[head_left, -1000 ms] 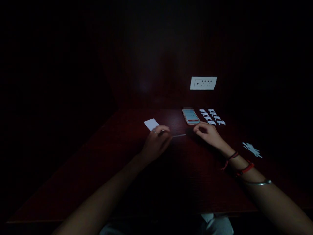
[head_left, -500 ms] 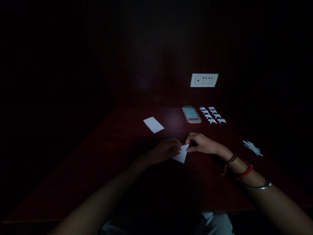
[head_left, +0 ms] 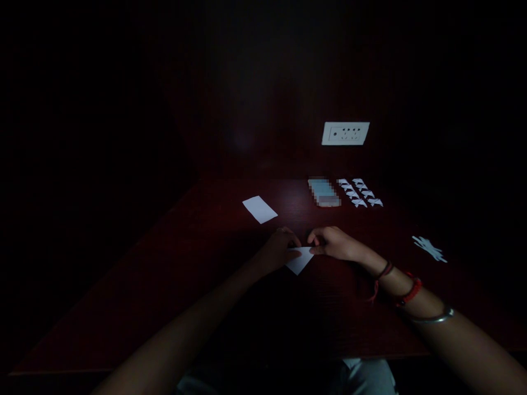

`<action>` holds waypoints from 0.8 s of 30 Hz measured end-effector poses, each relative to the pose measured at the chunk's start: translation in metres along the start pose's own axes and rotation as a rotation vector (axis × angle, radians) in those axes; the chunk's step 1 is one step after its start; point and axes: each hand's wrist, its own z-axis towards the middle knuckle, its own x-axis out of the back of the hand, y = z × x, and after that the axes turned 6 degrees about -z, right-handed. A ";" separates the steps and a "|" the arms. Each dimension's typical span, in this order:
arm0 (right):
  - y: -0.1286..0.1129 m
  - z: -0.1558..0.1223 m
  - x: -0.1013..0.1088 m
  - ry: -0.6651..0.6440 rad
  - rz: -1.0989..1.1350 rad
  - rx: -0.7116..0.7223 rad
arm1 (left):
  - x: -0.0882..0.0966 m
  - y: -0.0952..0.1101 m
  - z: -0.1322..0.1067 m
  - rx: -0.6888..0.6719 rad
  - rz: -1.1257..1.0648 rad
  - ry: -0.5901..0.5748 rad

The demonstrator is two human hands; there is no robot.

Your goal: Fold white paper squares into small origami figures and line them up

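A piece of white paper (head_left: 300, 262), with a straight upper edge and a point toward me, is between my hands just above or on the dark red table (head_left: 197, 241). My left hand (head_left: 281, 249) grips its left side, the thumb lying over the paper. At the upper right corner, my right hand (head_left: 332, 243) pinches it between thumb and curled fingers. Another sheet of white paper (head_left: 260, 209) lies flat on the table beyond my left hand.
A phone (head_left: 324, 192), its screen blurred out, lies at the back. Beside it are several small folded white papers (head_left: 351, 192) in two rows. Thin white strips (head_left: 429, 249) lie in a pile at the right. A socket panel (head_left: 345, 133) is on the wall.
The paper has turned between my hands, so its edge now runs level across the top and its point faces me. My right hand has shifted slightly left.
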 end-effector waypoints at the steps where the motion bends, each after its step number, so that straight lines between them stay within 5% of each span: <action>1: 0.000 0.001 -0.001 -0.011 -0.006 -0.007 | 0.000 0.000 0.000 0.009 -0.009 -0.005; 24: -0.008 0.002 -0.007 0.122 -0.009 0.155 | 0.002 0.010 0.002 -0.022 -0.067 -0.050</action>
